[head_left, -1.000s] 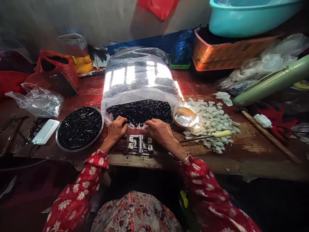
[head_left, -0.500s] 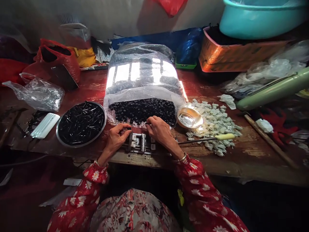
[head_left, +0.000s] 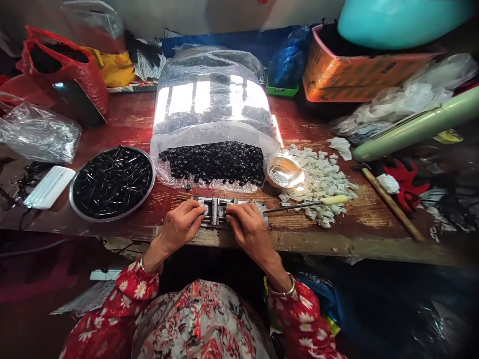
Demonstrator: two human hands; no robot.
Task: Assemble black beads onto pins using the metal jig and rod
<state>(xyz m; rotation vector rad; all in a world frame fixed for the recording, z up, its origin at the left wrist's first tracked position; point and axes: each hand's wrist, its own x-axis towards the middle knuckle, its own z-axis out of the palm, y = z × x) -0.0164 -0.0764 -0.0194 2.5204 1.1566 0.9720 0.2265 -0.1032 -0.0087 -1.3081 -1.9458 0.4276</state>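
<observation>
Both my hands are at the table's front edge, pinching a small metal jig (head_left: 217, 212) between them. My left hand (head_left: 180, 226) grips its left end, and my right hand (head_left: 247, 228) grips its right end. Just beyond lies an open clear plastic bag (head_left: 211, 104) full of glossy black beads, with one loose bead on the wood in front of it. Right of the jig, a thin metal tool with a yellow handle (head_left: 335, 200) rests against a heap of pale small pieces (head_left: 318, 187). A small shiny bowl (head_left: 284, 172) sits beside the bag.
A round steel tray (head_left: 112, 182) of black pieces with thin pins and a white plastic strip (head_left: 48, 187) lie left. A red bag (head_left: 63, 67), orange box (head_left: 359, 67), teal basin (head_left: 400, 20), green tube (head_left: 415, 124) and wooden stick (head_left: 391, 202) surround the table.
My hands have moved from the bag's front edge down onto the jig and closed on it from both ends. The whole view has shifted as my head moved.
</observation>
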